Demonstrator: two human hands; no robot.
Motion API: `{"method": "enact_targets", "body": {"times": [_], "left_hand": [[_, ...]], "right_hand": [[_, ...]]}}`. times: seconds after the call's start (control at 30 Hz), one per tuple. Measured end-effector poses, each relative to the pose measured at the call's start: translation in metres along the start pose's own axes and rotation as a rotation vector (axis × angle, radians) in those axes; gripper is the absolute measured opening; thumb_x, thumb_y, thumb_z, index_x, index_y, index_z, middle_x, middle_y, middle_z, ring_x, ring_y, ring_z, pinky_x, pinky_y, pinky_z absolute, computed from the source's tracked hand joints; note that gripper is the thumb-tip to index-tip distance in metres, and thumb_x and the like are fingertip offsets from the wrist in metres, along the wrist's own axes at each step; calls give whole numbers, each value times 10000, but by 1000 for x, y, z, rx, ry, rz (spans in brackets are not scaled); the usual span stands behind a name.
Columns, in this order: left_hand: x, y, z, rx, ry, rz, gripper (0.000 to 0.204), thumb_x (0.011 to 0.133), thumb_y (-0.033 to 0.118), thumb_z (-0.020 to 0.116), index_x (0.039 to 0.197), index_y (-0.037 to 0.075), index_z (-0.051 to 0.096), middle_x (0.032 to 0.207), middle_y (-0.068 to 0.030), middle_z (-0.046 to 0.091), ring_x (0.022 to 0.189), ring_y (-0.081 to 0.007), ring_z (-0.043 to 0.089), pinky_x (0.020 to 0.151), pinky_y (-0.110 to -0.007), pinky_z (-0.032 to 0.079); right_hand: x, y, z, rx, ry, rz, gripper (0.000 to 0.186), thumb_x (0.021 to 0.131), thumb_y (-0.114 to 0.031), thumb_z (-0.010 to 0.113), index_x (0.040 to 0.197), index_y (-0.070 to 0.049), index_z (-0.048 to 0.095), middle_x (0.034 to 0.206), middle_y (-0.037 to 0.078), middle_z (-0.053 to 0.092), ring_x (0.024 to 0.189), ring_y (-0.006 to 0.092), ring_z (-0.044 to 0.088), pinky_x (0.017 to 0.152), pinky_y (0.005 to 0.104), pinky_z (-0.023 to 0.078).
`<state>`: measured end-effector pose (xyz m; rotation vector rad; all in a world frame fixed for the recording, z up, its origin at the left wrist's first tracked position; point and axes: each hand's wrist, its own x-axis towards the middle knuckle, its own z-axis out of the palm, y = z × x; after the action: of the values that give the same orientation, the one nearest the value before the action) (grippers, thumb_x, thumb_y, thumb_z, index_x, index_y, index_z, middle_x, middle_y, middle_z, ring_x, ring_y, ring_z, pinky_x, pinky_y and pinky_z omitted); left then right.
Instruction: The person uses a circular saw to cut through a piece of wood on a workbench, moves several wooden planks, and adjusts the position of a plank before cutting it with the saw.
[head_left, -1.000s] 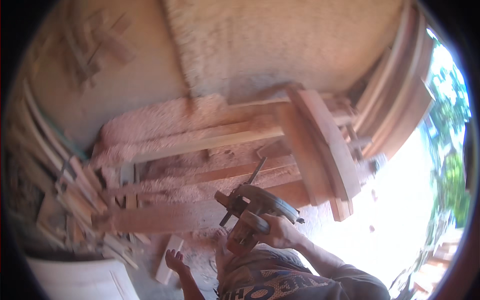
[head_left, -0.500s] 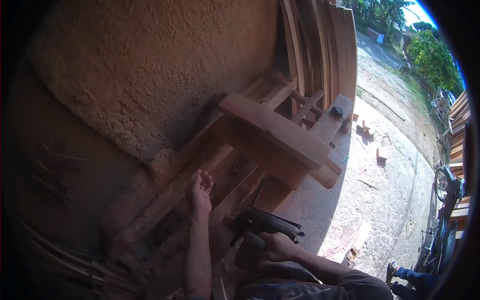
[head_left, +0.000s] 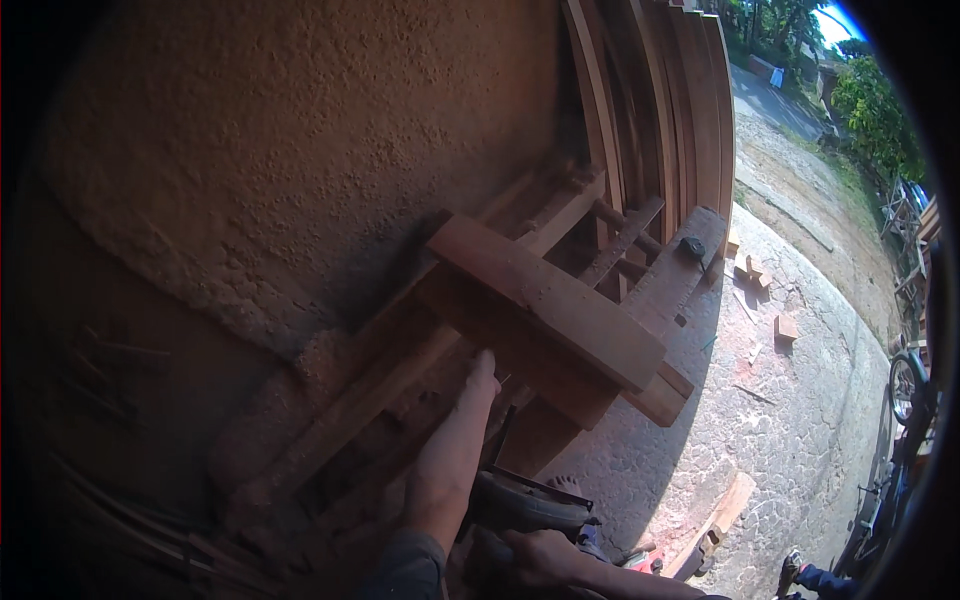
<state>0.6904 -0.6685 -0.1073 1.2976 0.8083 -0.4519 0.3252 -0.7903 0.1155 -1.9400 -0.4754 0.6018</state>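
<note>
A thick reddish-brown wooden beam (head_left: 545, 300) lies across a wooden frame (head_left: 345, 405) beside the wall. My left hand (head_left: 482, 376) reaches up to the near side of the beam; its fingers are mostly hidden in shadow, and I cannot tell if they touch the wood. Low in the picture, my right hand (head_left: 538, 556) is closed around a dark hand-held power tool (head_left: 530, 503) with a long rounded body. A thin dark bar sticks up from the tool's left end, close to a wooden block (head_left: 535, 440) under the beam.
Tall boards (head_left: 670, 110) lean on the wall (head_left: 300, 130). Offcuts (head_left: 786, 328) lie on the sunlit concrete (head_left: 790, 400). A bare foot (head_left: 565, 484) shows beyond the tool. A motorcycle (head_left: 905, 400) and another person's shoe (head_left: 790, 568) are at the right.
My left hand has moved right, from open above the frame to the beam's near side. The right hand and tool sit lower in the picture, and the view has shifted slightly.
</note>
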Motion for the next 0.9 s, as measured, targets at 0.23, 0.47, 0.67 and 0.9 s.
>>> {"method": "enact_targets", "body": {"times": [0.23,0.47,0.67,0.9], "left_hand": [[35,-20,9,-310,-464,-4,443,965,202,622,1380,59,565,1323,-157,614,1217,-273,602,962,-460,549],[-17,22,-20,-322,-268,239,429,962,218,666,1355,72,576,1291,-141,621,1172,-255,617,905,-445,573],[-85,90,-155,-548,20,537,477,914,288,764,1302,73,589,1200,-88,630,1096,-237,641,835,-430,587],[-219,27,-401,-683,422,887,770,819,367,857,1393,33,468,1302,-166,548,1275,-270,531,1007,-493,532]], "right_hand": [[2,-7,-6,0,130,-49,327,796,-266,707,996,-16,641,732,274,638,707,469,663,634,531,510],[2,-4,5,-12,67,21,315,821,-289,721,974,-29,632,735,266,639,705,462,664,638,528,503],[12,-13,22,-120,-86,53,545,812,-398,775,1180,-26,622,860,260,709,813,463,704,716,525,563],[28,-40,40,-59,-15,210,447,755,-278,815,1056,30,696,836,234,728,769,328,743,714,422,567]]}}
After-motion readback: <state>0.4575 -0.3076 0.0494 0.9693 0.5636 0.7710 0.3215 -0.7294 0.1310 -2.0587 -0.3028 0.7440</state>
